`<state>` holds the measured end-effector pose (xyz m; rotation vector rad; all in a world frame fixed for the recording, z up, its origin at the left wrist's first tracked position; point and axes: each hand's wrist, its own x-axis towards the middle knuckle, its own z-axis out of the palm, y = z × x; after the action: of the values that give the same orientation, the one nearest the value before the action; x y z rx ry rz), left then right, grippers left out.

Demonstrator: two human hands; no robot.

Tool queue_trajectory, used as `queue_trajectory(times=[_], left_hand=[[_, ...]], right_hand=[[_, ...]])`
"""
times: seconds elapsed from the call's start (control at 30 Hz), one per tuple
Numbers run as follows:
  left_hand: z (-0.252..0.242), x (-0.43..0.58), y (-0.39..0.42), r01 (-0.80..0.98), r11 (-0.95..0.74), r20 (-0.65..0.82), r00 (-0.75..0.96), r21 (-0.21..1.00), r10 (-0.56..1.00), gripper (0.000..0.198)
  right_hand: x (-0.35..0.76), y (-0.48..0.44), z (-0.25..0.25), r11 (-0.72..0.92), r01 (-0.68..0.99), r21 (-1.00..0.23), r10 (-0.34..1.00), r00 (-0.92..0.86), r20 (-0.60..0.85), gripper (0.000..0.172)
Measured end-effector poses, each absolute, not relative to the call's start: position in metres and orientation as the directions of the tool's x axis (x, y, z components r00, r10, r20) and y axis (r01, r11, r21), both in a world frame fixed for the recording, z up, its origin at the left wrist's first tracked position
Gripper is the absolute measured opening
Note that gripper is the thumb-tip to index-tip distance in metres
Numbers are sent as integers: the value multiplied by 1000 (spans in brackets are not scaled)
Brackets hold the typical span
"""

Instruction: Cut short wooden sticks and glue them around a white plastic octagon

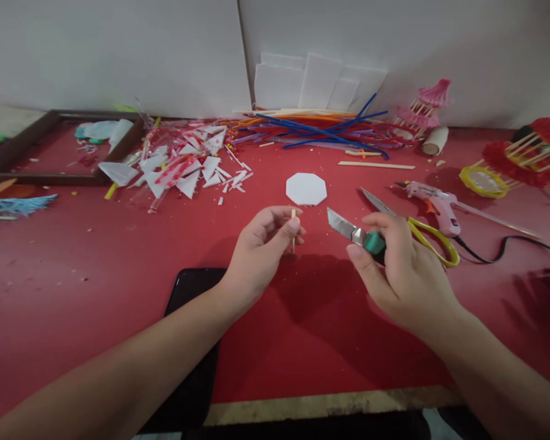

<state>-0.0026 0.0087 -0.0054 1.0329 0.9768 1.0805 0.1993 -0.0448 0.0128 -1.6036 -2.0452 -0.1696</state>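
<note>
My left hand point(262, 244) pinches a short thin wooden stick point(293, 231) upright, its lower end near the red table point(96, 275). My right hand point(394, 269) grips a utility knife point(355, 233) with a green slider; the blade is out and points left toward the stick, a small gap apart. A white octagon cutout point(306, 189) lies flat just beyond both hands.
Yellow-handled scissors point(421, 235) and a pink glue gun point(433, 201) with its cord lie to the right. A black phone point(190, 342) rests under my left forearm. White paper scraps point(183, 168), coloured straws point(321, 131), a wooden frame point(59, 177) and paper-umbrella crafts point(522, 156) line the back.
</note>
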Motion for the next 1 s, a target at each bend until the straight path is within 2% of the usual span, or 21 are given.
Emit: queue_trajectory(times=[0.2,0.43,0.77,1.0], left_hand=[[-4,-2,4,-68,16,5,309,998,951,9],[-7,-4,3,-30,-126,128,349,992,928,1],[-2,-3,2,3,-106,99,345,994,933,18],[-2,-2,2,-12,-87,85,373,996,924,14]], right_hand=[[191,-48,10,399,855,-333,866,-232,442,27],[190,-47,8,469,827,-311,844,-317,433,25],[189,-48,9,468,809,-356,862,-330,383,25],[188,-49,10,477,790,-384,859,-327,394,25]])
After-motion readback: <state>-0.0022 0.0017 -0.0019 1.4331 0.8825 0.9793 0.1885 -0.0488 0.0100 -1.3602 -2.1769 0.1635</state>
